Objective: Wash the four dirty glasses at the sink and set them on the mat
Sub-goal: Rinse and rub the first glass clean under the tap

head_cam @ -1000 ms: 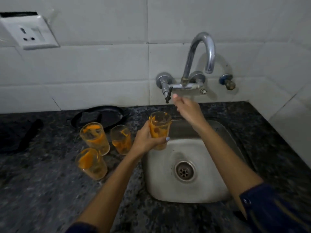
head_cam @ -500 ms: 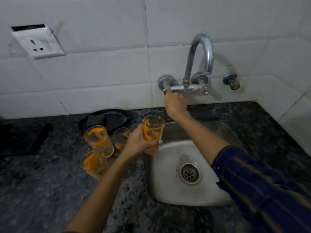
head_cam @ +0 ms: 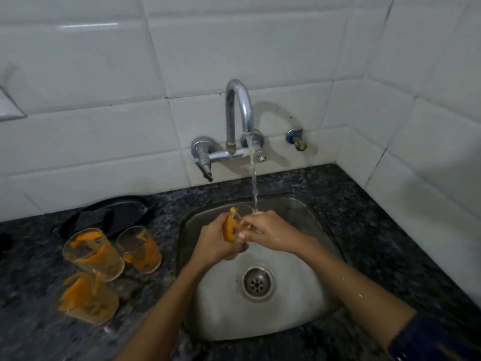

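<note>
Over the steel sink (head_cam: 299, 316) both hands hold one orange-smeared glass (head_cam: 232, 225) under the running stream from the tap (head_cam: 239, 110). My left hand (head_cam: 213, 242) wraps the glass's body. My right hand (head_cam: 270, 234) grips its rim side, fingers partly at the mouth. Most of the glass is hidden by the hands. Three more dirty glasses stand on the dark granite counter left of the sink: one at the back left (head_cam: 92, 254), one at the back right (head_cam: 140, 250), one nearest me (head_cam: 87, 299).
A black round pan (head_cam: 125, 208) lies on the counter behind the glasses. A tap handle (head_cam: 204, 165) sticks out left of the spout, a small valve (head_cam: 296, 139) on the tiled wall to the right. The drain (head_cam: 257, 282) sits mid-basin.
My right hand left the tap handle and came down onto the glass. Water now runs. My left hand carried the glass from beside the sink to under the stream.
</note>
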